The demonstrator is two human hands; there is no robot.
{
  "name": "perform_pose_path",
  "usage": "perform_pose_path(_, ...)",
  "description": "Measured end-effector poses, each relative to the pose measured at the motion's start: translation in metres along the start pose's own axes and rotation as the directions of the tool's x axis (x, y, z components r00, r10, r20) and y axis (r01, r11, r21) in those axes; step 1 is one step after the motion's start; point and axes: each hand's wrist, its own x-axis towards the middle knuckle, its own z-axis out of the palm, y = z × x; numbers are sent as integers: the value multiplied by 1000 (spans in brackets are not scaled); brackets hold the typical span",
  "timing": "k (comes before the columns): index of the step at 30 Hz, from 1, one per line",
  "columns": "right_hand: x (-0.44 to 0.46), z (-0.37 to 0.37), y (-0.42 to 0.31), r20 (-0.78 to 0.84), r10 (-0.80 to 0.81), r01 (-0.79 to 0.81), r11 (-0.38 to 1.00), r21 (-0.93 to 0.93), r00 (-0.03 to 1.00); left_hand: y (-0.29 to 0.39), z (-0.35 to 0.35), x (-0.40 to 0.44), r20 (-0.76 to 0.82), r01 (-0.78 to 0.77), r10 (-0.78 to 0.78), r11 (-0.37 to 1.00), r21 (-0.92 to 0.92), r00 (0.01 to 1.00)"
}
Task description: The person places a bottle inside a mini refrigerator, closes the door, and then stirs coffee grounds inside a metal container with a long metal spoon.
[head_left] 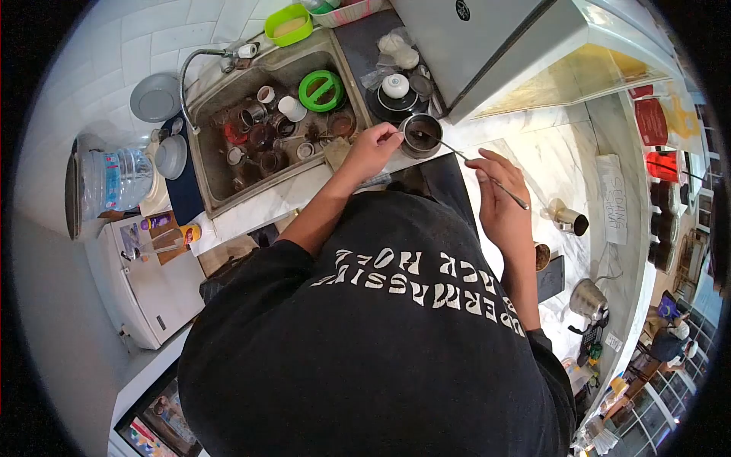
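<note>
A small round metal pot (413,149) with dark contents stands on the counter edge beside the sink. My left hand (373,152) is closed at its left rim, fingertips pinched against it; whether there is a handle under them is hidden. My right hand (502,194) is closed around a long thin metal spoon (452,149). The spoon slants from the pot, under my fingers, and its far end sticks out past my palm. Its tip is down inside the pot.
Left lies a steel sink (213,199) with dirty cups, jars and a green ring-shaped lid (320,91). Behind the pot are a black lid with a white knob (395,86) and a grey fridge (487,38). Right are a metal cup (571,218) and a kettle (588,299).
</note>
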Motion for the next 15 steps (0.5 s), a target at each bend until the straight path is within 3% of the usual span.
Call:
perform_pose_path(3,2,6,3,6,-5,5,1000,29,1000,-3,3,-1,-21,18,-19,999,-49,1000)
perform_pose_path(12,2,-3,10,-8,-62,62,998,11,998,12,2,-6,-27,77,-74,989,124,997)
perform_pose_path(15,2,5,11,-13,-52,53,998,44,999,6,7,-6,-79,22,-22,1000,7,997)
